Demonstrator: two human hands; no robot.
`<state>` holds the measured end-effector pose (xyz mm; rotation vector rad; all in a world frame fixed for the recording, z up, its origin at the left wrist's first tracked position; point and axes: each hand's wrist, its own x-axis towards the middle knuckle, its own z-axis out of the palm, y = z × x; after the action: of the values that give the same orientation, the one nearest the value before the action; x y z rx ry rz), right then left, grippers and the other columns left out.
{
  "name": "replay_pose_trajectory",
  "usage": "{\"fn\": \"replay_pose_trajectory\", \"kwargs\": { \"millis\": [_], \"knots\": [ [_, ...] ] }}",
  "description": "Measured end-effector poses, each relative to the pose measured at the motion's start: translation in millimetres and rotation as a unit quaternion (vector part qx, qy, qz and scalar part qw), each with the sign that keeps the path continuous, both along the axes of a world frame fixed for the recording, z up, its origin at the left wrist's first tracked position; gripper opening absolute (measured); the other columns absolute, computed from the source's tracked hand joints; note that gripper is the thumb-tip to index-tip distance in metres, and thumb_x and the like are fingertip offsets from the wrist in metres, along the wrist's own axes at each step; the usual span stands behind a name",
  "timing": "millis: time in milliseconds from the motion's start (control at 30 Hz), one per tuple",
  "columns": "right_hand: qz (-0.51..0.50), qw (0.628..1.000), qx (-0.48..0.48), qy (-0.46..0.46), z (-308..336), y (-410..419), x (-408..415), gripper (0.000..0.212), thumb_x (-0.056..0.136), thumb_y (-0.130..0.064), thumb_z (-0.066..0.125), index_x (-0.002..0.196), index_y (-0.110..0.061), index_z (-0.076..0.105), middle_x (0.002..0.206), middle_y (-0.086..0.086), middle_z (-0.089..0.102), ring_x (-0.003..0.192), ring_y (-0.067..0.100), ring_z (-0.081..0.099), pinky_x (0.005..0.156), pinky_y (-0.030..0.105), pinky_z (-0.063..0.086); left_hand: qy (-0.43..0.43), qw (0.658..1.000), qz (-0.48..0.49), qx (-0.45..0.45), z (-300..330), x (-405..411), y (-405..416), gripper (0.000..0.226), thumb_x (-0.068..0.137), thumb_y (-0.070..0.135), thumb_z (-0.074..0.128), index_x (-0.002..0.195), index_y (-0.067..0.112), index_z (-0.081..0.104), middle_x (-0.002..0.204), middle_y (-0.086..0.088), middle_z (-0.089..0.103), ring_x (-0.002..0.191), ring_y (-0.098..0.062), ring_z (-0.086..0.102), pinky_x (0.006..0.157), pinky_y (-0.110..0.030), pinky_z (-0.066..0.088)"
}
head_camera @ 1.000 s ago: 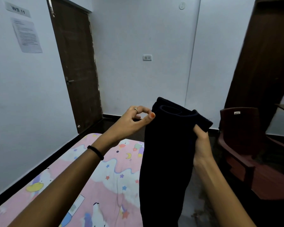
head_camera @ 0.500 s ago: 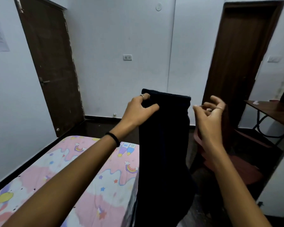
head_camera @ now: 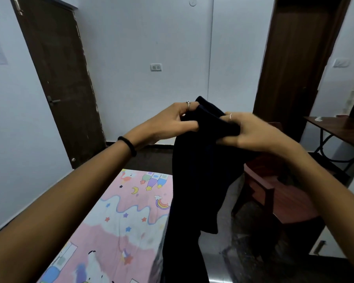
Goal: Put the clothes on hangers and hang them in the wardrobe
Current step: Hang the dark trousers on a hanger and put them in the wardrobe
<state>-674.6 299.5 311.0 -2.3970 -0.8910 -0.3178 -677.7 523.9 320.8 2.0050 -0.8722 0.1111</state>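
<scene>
A dark navy garment [head_camera: 196,180] hangs in front of me, its long folds dropping past the corner of the bed. My left hand [head_camera: 170,121] grips its top edge from the left, fingers curled into the cloth. From the right, my right hand [head_camera: 251,131] pinches the same top edge, slightly blurred. The two hands are close together at chest height. No hanger and no wardrobe are in view.
A bed with a pink cartoon-print sheet [head_camera: 119,221] lies below on the left. A dark red wooden chair [head_camera: 274,193] stands on the right, with a table [head_camera: 335,127] behind it. Two brown doors [head_camera: 63,82] [head_camera: 294,64] flank the white wall.
My right hand, which had let go half a second ago, has come back and taken the garment's top edge. Both hands drew closer together and the cloth bunched between them.
</scene>
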Motion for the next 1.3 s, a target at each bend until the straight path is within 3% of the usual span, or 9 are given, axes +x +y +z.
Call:
{"fn": "replay_pose_trajectory", "kwargs": {
  "millis": [133, 300, 433, 600, 767, 833, 1033, 1167, 1300],
  "knots": [
    [-0.063, 0.995, -0.024, -0.074, 31, 12, 16, 0.024, 0.079, -0.012, 0.069, 0.079, -0.036, 0.062, 0.076, 0.003, 0.066, 0.07, 0.016, 0.063, 0.062, 0.034, 0.049, 0.022, 0.998, 0.057, -0.033, 12, 8, 0, 0.021, 0.075, 0.009, 0.053, 0.093, 0.016, 0.061, 0.087, 0.0, 0.058, 0.084, -0.011, 0.056, 0.082, -0.029, 0.045],
    [-0.087, 0.987, -0.093, -0.095, 72, 29, 22, 0.025, 0.074, -0.008, 0.063, 0.083, -0.032, 0.067, 0.065, -0.004, 0.061, 0.058, 0.009, 0.055, 0.051, 0.023, 0.038, 0.016, 0.996, 0.078, -0.032, 8, 13, 11, 0.026, 0.081, 0.022, 0.069, 0.102, 0.032, 0.056, 0.105, 0.006, 0.062, 0.09, 0.005, 0.061, 0.079, -0.013, 0.048],
    [-0.084, 0.99, -0.074, -0.085, 89, 30, 22, 0.012, 0.076, -0.012, 0.07, 0.085, -0.02, 0.072, 0.071, 0.001, 0.065, 0.064, 0.014, 0.059, 0.058, 0.025, 0.047, -0.062, 0.986, 0.145, -0.047, -3, 23, 17, 0.04, 0.082, 0.04, 0.073, 0.115, 0.02, 0.062, 0.114, 0.008, 0.065, 0.105, 0.002, 0.06, 0.095, -0.024, 0.049],
    [-0.058, 0.995, -0.078, -0.037, 98, 19, 28, 0.015, 0.081, -0.032, 0.076, 0.089, -0.03, 0.063, 0.085, -0.008, 0.067, 0.081, 0.013, 0.067, 0.066, 0.021, 0.049, -0.008, 0.981, 0.115, -0.159, 17, 21, 6, 0.004, 0.091, 0.018, 0.064, 0.091, 0.019, 0.069, 0.086, 0.006, 0.072, 0.083, -0.007, 0.07, 0.074, -0.021, 0.053],
    [-0.042, 0.996, -0.01, 0.077, 99, 4, 18, 0.082, 0.062, -0.056, 0.074, 0.132, -0.04, 0.035, 0.106, -0.006, 0.064, 0.086, 0.009, 0.069, 0.07, 0.022, 0.056, -0.021, 0.973, 0.134, -0.186, 29, 25, -7, 0.019, 0.091, 0.026, 0.066, 0.077, 0.014, 0.067, 0.082, -0.003, 0.072, 0.077, -0.013, 0.069, 0.071, -0.028, 0.055],
    [-0.067, 0.996, 0.007, 0.057, 96, 6, 19, 0.091, 0.063, -0.06, 0.072, 0.14, -0.039, 0.029, 0.114, -0.005, 0.06, 0.092, 0.01, 0.066, 0.074, 0.021, 0.052, -0.033, 0.971, 0.138, -0.191, 33, 26, -13, 0.023, 0.09, 0.029, 0.067, 0.08, 0.008, 0.069, 0.085, -0.008, 0.073, 0.079, -0.017, 0.071, 0.076, -0.035, 0.057],
    [-0.127, 0.992, -0.012, 0.006, 105, 15, 21, 0.038, 0.083, -0.042, 0.07, 0.111, -0.018, 0.06, 0.086, -0.008, 0.062, 0.074, 0.002, 0.06, 0.059, 0.012, 0.045, -0.052, 0.975, 0.144, -0.163, 38, 18, -13, 0.042, 0.083, 0.037, 0.071, 0.097, -0.002, 0.07, 0.097, -0.015, 0.073, 0.092, -0.024, 0.071, 0.087, -0.046, 0.056],
    [-0.094, 0.988, -0.089, -0.082, 131, 30, 14, 0.038, 0.086, -0.036, 0.069, 0.114, -0.012, 0.058, 0.098, 0.0, 0.063, 0.084, 0.016, 0.062, 0.063, 0.014, 0.044, -0.03, 0.976, 0.125, -0.177, 36, 15, -1, 0.024, 0.087, 0.026, 0.071, 0.104, 0.009, 0.069, 0.098, 0.0, 0.072, 0.091, -0.01, 0.07, 0.079, -0.026, 0.056],
    [-0.092, 0.979, -0.119, -0.139, 152, 35, 13, 0.039, 0.086, -0.034, 0.068, 0.114, -0.01, 0.058, 0.102, 0.003, 0.063, 0.083, 0.018, 0.061, 0.066, 0.021, 0.048, 0.019, 0.978, 0.111, -0.177, 13, 10, 12, 0.045, 0.084, 0.03, 0.074, 0.122, 0.012, 0.061, 0.114, 0.002, 0.069, 0.103, -0.009, 0.067, 0.091, -0.028, 0.054]
  ]
}}
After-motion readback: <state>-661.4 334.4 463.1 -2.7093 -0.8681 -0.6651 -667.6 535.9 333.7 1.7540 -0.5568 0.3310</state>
